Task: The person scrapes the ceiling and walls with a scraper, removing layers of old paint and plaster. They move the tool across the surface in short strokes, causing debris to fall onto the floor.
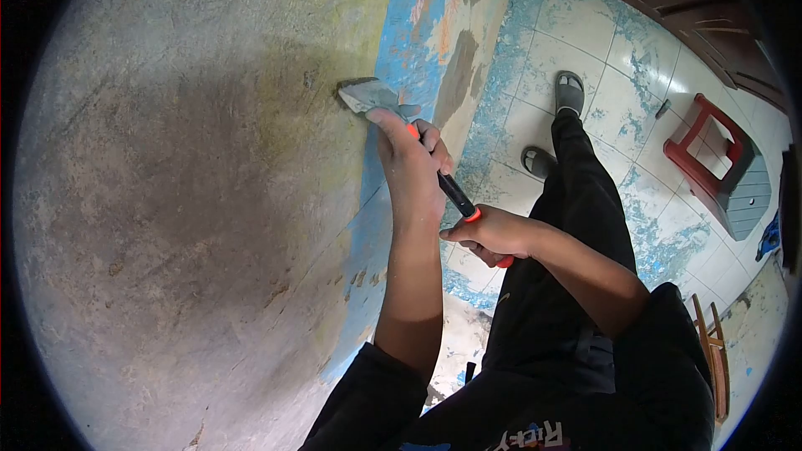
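A long-handled scraper [457, 195] with a black and orange-red handle slants across the view. Its dusty grey blade [365, 95] lies against the wall [209, 200], at the border between bare grey plaster and a strip of blue paint [409, 25]. My left hand [409, 146] is closed around the upper handle just below the blade, thumb along it. Lower down, my right hand [493, 232] wraps the handle near its orange end. Part of the blade edge is hard to make out against the wall.
Blue paint flakes litter the white tiled floor [576, 25]. My sandalled feet [570, 92] stand right of the wall. A red and grey plastic stool [743, 192] sits farther right, with a wooden piece [714, 359] below it. Dark brown panelling [668, 0] borders the top right.
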A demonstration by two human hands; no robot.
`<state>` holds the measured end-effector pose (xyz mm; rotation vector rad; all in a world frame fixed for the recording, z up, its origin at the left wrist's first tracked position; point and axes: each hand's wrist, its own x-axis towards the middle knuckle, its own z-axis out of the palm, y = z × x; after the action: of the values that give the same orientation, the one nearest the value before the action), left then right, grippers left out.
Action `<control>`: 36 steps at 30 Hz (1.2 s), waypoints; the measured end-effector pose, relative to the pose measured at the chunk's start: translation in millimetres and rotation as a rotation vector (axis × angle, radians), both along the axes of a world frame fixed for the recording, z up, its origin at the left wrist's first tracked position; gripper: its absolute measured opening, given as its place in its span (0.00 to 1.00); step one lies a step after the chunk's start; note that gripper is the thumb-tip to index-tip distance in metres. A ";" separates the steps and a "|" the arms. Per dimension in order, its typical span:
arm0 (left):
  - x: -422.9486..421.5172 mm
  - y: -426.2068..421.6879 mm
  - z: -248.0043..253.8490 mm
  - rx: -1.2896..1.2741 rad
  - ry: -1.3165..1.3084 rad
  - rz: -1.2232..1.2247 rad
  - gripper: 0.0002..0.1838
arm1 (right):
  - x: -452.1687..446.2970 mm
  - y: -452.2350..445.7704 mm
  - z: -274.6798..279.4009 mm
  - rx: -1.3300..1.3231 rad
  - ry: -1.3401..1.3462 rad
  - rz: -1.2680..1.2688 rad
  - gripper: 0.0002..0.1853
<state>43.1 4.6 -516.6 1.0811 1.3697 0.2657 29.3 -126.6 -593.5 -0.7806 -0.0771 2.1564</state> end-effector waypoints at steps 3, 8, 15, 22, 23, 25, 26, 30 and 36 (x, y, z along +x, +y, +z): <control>-12.6 -1.7 -6.1 -0.071 -0.132 0.099 0.33 | 2.9 -1.3 9.7 -0.040 -0.213 -0.008 0.26; -0.2 0.4 -6.1 -0.032 -0.074 0.087 0.36 | 6.3 0.6 7.5 -0.038 -0.135 -0.006 0.26; -0.2 -2.7 -6.3 -0.070 -0.146 0.089 0.38 | 9.1 -3.9 1.5 -0.022 -0.157 -0.021 0.26; 21.9 9.9 -6.6 -0.029 -0.074 0.002 0.37 | 21.7 11.9 7.0 -0.048 -0.004 -0.135 0.24; 35.9 11.4 -4.6 -0.019 -0.067 -0.009 0.37 | 36.0 13.5 6.9 -0.111 0.110 -0.126 0.23; 46.8 10.2 -4.4 -0.004 -0.077 -0.004 0.37 | 44.8 13.7 6.0 -0.064 0.049 -0.114 0.23; 44.6 7.6 -4.8 0.002 -0.088 0.013 0.37 | 43.1 11.3 2.6 -0.053 0.016 -0.107 0.23; 11.9 -5.3 -5.4 -0.010 -0.107 0.118 0.36 | 21.9 -3.1 4.3 -0.009 -0.150 -0.016 0.26; -4.1 -3.9 -3.6 -0.053 -0.077 0.115 0.36 | 7.6 -0.9 3.9 0.009 -0.149 0.010 0.29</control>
<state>39.0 0.6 -520.2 0.9409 1.3645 0.3494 36.9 -127.5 -589.7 -0.9365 -0.1682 2.1032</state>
